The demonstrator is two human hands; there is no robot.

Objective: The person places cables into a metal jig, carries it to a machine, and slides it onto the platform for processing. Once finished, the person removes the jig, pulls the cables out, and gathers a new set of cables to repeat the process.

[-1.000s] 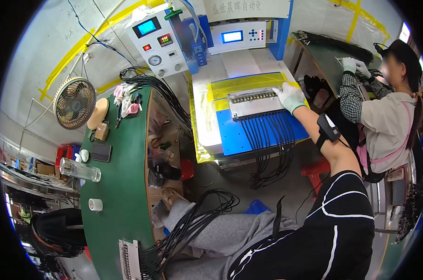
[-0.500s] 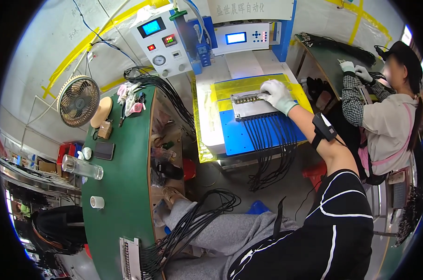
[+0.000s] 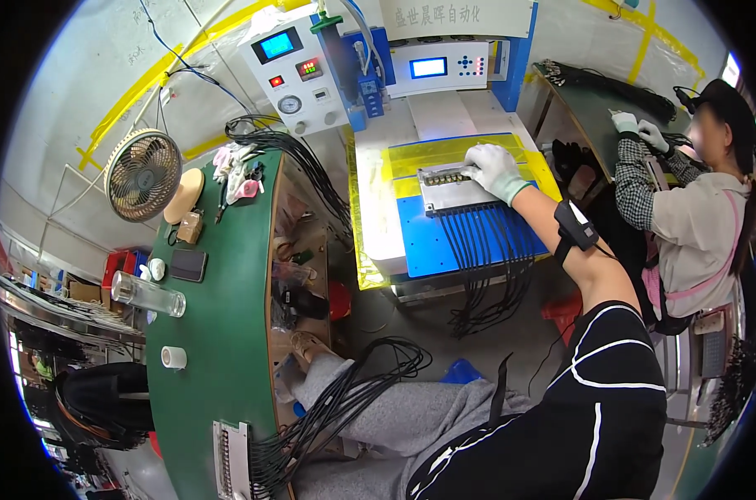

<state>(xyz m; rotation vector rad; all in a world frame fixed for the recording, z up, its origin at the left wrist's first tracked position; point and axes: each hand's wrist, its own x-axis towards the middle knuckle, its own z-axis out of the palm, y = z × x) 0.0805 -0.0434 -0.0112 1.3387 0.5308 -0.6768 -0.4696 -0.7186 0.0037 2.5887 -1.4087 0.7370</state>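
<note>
Here the right hand (image 3: pixel 495 171), in a white glove, lies flat on the far right end of a grey metal fixture (image 3: pixel 455 187) that sits on the blue plate (image 3: pixel 445 242) of a bench machine. Its fingers (image 3: pixel 476 156) are spread narrow and press down on the fixture's top edge, beside a row of small brass-coloured connectors (image 3: pixel 445 177); they grip nothing that can be seen. A fan of black cables (image 3: pixel 482 250) runs out of the fixture's near side, across the blue plate and over its front edge. The left hand is out of view, so its fingers cannot be told.

To do this step well, I judge the palm should bear straight down and evenly, so the fixture stays square on the plate and does not skew against the yellow tape (image 3: pixel 453 150) behind it. The cables should hang free, not trapped under the fixture or the wrist. The forearm band (image 3: pixel 574 229) is best kept off the cable fan.

A green tabletop (image 3: pixel 220 317) on the left carries a second cable block (image 3: pixel 228 458), a clear bottle (image 3: pixel 149 293), a tape roll (image 3: pixel 173 357) and a small fan (image 3: pixel 143 175). A co-worker (image 3: pixel 695 208) sits well apart on the right.
</note>
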